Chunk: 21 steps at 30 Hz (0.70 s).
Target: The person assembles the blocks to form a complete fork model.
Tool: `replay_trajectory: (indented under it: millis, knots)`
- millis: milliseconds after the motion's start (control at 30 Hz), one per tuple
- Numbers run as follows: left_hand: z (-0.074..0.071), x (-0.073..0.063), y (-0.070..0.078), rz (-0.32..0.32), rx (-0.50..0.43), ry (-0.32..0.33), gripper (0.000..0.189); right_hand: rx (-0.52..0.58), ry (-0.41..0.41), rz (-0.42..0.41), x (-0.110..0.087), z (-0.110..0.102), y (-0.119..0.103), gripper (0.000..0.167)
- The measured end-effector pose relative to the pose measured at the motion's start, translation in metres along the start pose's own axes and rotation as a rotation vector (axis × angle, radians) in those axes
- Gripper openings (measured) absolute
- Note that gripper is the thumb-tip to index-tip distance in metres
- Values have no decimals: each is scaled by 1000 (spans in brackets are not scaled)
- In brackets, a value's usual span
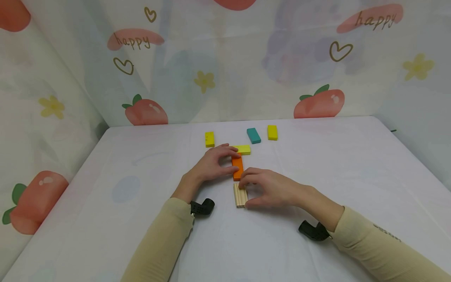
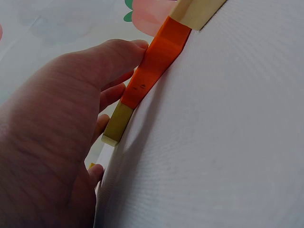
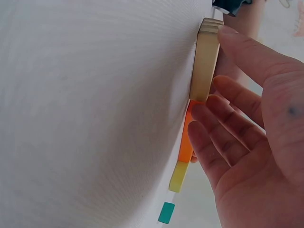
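Observation:
A row of flat blocks runs away from me across the white table: a ridged plain-wood block [image 1: 240,195] nearest, an orange block [image 1: 237,167] beyond it, and a yellow block [image 1: 244,149] set crosswise at the far end. From the left side, my left hand [image 1: 215,161] spans the orange block, thumb at its side and index finger near the yellow joint. My right hand [image 1: 273,188] holds the wooden block lengthwise, its thumb [image 3: 231,35] at the near end and its index finger [image 3: 227,88] toward the far end. The other right fingers reach beside the orange block.
Past the row lie a yellow block [image 1: 209,139] on the left, a teal block [image 1: 253,135], and another yellow block [image 1: 272,132] on the right. A white cloth covers the table [image 1: 334,164]; a printed curtain [image 1: 225,58] hangs behind its back edge.

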<state>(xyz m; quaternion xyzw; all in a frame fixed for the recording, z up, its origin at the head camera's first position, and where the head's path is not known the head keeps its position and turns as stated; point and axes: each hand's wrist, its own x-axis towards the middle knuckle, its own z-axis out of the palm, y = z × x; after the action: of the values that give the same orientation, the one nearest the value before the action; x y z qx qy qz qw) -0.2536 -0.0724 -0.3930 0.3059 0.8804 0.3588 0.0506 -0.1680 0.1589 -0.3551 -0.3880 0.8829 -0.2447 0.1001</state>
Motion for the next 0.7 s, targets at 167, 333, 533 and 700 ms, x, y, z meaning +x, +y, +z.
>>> replay_trajectory:
  millis: [167, 333, 533, 700]
  knots:
    - [0, 0, 1, 4, 2, 0, 35, -15, 5, -6, 0, -1, -1, 34]
    - [-1, 0, 2, -2, 6, 1, 36, -21, 13, -3, 0, -1, -1, 34]
    - [-1, -1, 2, -13, 8, 1, 36, -24, 18, 8, 1, -1, -2, 34]
    - [-1, -1, 2, -14, 6, 3, 36, -29, 22, 18, 3, -1, -1, 34]
